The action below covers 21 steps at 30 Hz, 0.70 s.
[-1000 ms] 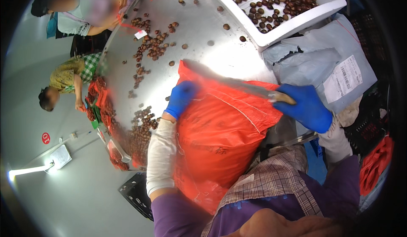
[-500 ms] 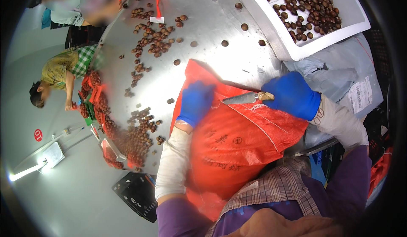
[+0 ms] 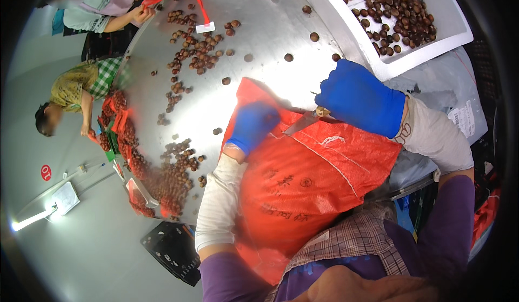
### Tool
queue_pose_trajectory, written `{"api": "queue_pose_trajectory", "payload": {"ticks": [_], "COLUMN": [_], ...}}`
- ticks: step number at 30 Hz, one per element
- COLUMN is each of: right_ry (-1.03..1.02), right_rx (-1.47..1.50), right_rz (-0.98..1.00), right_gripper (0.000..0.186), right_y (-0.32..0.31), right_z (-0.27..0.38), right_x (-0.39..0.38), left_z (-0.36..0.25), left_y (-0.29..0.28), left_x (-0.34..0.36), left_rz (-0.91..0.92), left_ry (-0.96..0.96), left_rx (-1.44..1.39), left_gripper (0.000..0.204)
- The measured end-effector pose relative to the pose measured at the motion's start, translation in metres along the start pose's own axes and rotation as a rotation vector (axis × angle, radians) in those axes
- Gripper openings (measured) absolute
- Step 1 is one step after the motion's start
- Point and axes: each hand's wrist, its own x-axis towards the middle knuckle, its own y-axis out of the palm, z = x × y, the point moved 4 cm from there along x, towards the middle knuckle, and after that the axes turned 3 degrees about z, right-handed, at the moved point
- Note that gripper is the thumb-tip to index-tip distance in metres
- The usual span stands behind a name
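A red woven sack (image 3: 292,188) leans against my front and over the edge of the metal table. In a blue glove, my right hand (image 3: 357,99) is closed round the handle of a knife (image 3: 303,123). The blade points left and downward, its tip at the sack's stitched top seam. My left hand (image 3: 253,125), also blue-gloved and blurred, is closed on the upper left part of the sack, close to the knife tip. White loose thread (image 3: 332,139) lies on the sack below the blade.
Round brown nuts, likely chestnuts (image 3: 203,59), lie scattered over the metal table (image 3: 259,37). A white foam box (image 3: 397,68) of nuts stands at the upper right, above grey plastic wrapping (image 3: 438,102). Two co-workers stand at left, one near filled red mesh bags (image 3: 127,134).
My right hand has risen slightly and turned, tilting the knife more steeply at the seam. My left hand has shifted a little right. A co-worker's hands have come further into view.
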Motion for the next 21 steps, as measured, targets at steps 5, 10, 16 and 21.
{"api": "queue_pose_trajectory", "payload": {"ticks": [5,10,16,21], "right_ry": [0.24,0.309,0.471,0.658], "right_rx": [0.469,0.396,0.25,0.286], "right_rz": [0.224,0.115,0.137,0.11], "right_gripper": [0.011,0.015,0.022,0.019], "right_y": [0.014,0.02,0.008,-0.008], "right_z": [-0.008,0.0,0.004,0.008], "right_x": [-0.011,-0.032,-0.046,-0.063], "left_z": [-0.008,-0.013,-0.021,-0.037], "left_y": [0.004,-0.006,-0.008,-0.003], "left_x": [-0.001,-0.011,-0.024,-0.022], "left_rz": [-0.26,-0.103,-0.091,-0.077], "left_ry": [0.224,0.133,0.172,0.212], "left_rx": [0.36,-0.37,-0.291,0.117], "left_gripper": [0.008,0.017,0.019,0.01]}}
